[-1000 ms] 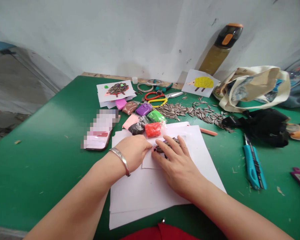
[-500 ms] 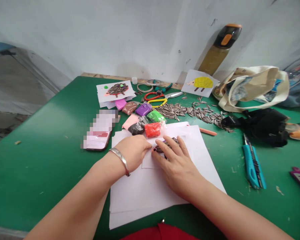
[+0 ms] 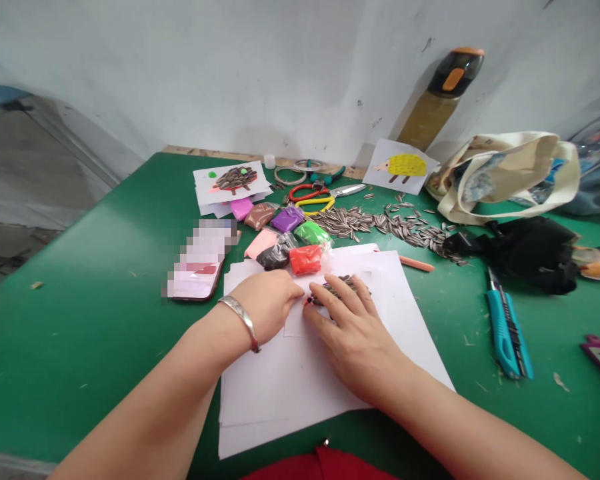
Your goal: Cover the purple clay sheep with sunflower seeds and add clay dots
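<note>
A small white card [image 3: 295, 328] lies on several larger white sheets [image 3: 280, 397]. On the card is a hedgehog figure [image 3: 351, 284] of striped sunflower seeds, with a pink snout and a small black dot at its left end. My right hand [image 3: 355, 333] rests over it, fingers spread, hiding part of the seeds. My left hand [image 3: 265, 303], with a silver bangle [image 3: 240, 319] on the wrist, is curled at the card's left side. Its thumb side points at the snout, and the curled fingers are hidden from view.
Bagged coloured clay [image 3: 305, 260] sits just beyond the sheets, with loose sunflower seeds [image 3: 347, 222] and scissors [image 3: 347, 191] behind. A phone [image 3: 200, 267] lies left; a utility knife [image 3: 507, 333] lies right. A yellow hedgehog card [image 3: 403, 167], bottle [image 3: 435, 100] and cloth bag [image 3: 520, 200] stand farther back.
The fingers of my right hand have shifted very slightly over the seed hedgehog, showing a bit more of its snout. My left hand stays in place.
</note>
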`<move>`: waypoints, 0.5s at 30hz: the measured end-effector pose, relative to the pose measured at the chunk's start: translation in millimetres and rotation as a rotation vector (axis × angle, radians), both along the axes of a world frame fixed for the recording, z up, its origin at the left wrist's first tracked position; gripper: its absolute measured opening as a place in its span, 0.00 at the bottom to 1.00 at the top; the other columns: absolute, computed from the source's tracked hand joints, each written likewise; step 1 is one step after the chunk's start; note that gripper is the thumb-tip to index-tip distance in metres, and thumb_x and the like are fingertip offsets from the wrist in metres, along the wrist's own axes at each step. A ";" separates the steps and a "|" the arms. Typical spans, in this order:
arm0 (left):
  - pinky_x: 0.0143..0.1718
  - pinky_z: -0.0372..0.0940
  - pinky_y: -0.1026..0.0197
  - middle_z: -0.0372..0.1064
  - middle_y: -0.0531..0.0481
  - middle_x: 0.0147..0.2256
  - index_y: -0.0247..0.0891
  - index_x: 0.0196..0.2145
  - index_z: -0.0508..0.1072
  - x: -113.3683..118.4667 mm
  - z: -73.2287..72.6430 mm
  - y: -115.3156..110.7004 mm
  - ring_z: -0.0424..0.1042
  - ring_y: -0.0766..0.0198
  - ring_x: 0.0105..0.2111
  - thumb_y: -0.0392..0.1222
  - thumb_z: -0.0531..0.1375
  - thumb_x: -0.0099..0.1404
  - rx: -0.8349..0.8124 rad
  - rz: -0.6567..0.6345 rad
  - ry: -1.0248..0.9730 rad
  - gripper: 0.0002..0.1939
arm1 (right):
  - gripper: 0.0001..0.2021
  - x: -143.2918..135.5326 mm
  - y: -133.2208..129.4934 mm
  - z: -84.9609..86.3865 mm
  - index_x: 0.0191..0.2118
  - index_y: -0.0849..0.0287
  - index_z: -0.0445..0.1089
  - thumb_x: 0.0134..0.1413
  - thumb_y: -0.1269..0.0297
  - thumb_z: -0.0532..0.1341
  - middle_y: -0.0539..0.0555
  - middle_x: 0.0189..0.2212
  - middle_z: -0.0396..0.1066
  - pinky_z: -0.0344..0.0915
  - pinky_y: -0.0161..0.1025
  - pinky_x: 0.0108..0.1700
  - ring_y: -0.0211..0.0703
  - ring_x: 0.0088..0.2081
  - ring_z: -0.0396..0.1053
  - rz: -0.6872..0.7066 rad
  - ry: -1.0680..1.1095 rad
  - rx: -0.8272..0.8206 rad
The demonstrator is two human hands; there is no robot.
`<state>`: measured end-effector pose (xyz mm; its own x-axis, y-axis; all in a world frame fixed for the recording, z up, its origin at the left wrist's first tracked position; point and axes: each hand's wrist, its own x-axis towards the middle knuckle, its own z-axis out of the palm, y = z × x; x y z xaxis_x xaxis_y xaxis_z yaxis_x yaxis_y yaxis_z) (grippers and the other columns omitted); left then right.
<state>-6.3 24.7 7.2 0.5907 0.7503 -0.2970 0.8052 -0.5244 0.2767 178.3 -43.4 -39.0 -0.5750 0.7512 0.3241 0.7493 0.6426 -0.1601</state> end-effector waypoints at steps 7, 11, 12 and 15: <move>0.43 0.65 0.56 0.74 0.45 0.37 0.40 0.41 0.78 1.3 1.4 -1.3 0.72 0.57 0.40 0.41 0.48 0.70 -0.016 0.002 0.018 0.18 | 0.19 0.2 2.7 -0.3 0.52 0.61 0.69 0.54 0.75 0.55 0.62 0.58 0.63 0.43 0.67 0.62 0.63 0.63 0.50 -0.030 -0.036 -0.015; 0.43 0.65 0.56 0.73 0.45 0.38 0.40 0.41 0.77 1.0 0.3 -1.3 0.71 0.56 0.41 0.40 0.48 0.70 -0.019 -0.003 0.017 0.17 | 0.19 0.2 2.7 -0.6 0.52 0.60 0.69 0.54 0.75 0.55 0.62 0.58 0.62 0.43 0.67 0.62 0.63 0.63 0.50 -0.026 -0.042 -0.015; 0.43 0.65 0.56 0.73 0.45 0.38 0.40 0.41 0.77 1.0 0.0 -1.1 0.71 0.57 0.41 0.40 0.49 0.70 -0.021 0.000 0.020 0.17 | 0.19 0.1 1.9 -0.5 0.51 0.61 0.69 0.54 0.75 0.55 0.63 0.58 0.62 0.43 0.67 0.62 0.63 0.63 0.49 -0.017 -0.040 -0.009; 0.43 0.65 0.56 0.73 0.45 0.38 0.39 0.41 0.77 0.8 -0.9 -0.6 0.71 0.57 0.40 0.39 0.49 0.69 -0.017 0.002 0.029 0.16 | 0.18 -0.4 -1.3 0.2 0.50 0.60 0.70 0.54 0.75 0.55 0.62 0.59 0.62 0.43 0.66 0.63 0.62 0.64 0.48 0.022 -0.023 0.013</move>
